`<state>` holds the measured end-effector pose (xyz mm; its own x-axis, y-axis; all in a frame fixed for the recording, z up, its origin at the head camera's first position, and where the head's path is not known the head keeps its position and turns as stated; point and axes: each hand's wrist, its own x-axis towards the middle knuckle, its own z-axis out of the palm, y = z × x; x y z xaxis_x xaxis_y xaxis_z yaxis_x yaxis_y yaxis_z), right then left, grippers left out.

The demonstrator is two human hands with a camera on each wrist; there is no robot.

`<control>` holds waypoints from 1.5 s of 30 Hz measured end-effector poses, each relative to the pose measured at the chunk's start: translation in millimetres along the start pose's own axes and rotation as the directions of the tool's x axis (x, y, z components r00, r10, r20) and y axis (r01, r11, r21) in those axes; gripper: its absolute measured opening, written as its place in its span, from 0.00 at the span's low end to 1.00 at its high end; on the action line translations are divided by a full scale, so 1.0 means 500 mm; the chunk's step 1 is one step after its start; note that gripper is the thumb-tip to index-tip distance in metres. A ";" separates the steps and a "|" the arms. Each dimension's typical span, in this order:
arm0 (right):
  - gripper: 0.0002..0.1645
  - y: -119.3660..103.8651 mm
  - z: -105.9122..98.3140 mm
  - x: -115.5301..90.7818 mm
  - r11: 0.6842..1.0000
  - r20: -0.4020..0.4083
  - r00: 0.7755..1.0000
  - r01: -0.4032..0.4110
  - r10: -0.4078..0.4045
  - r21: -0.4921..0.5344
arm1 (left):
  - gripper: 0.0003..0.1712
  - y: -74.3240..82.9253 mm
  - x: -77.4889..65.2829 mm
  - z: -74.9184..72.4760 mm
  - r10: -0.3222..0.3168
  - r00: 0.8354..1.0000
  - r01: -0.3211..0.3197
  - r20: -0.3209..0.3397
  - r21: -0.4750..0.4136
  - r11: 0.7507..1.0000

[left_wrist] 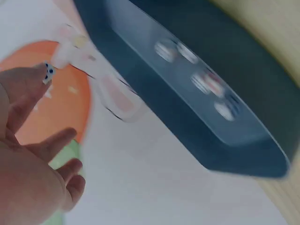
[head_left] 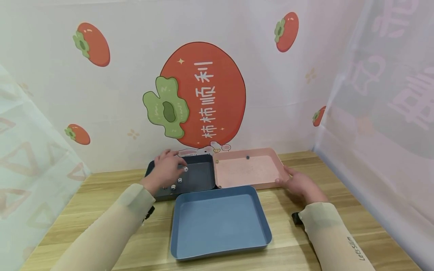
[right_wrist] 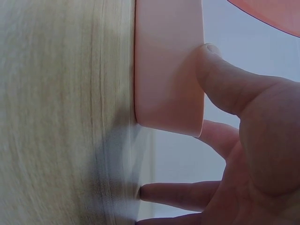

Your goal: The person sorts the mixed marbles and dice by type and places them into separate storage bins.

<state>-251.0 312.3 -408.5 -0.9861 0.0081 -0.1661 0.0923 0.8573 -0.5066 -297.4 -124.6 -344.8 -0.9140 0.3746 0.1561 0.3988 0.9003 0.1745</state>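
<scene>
My left hand (head_left: 166, 169) is over the dark navy tray (head_left: 202, 175), with a white die (head_left: 185, 169) pinched at the fingertips. The left wrist view shows that die (left_wrist: 48, 72) with its blue pips, the other fingers spread loosely. Several more dice sit in the navy tray, among them two white ones, a die (head_left: 180, 180) and another die (head_left: 173, 186). At the near right corner of the pink tray (head_left: 271, 184), my right hand (head_left: 301, 185) grips the corner, thumb on the front wall and index finger round the side. Its other fingers reach down to the table.
A blue tray (head_left: 220, 220) stands in front of the other two. Inside the pink tray are a small dark piece (head_left: 248, 157) and a small yellowish piece (head_left: 217, 162) at its left wall. A persimmon-printed cloth (head_left: 261, 75) hangs behind the wooden table (head_left: 149, 241).
</scene>
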 end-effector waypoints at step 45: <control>0.51 0.025 0.015 0.036 1.000 0.030 0.999 0.029 -0.029 -0.010 | 0.44 -0.047 -0.067 0.031 -0.397 0.918 0.392 0.019 0.121 0.912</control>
<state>-266.6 319.1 -424.0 -0.9838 -0.0318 -0.1765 0.0623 0.8624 -0.5023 -277.2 -154.7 -369.1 -0.9984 -0.0095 0.0557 -0.0037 0.9947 0.1029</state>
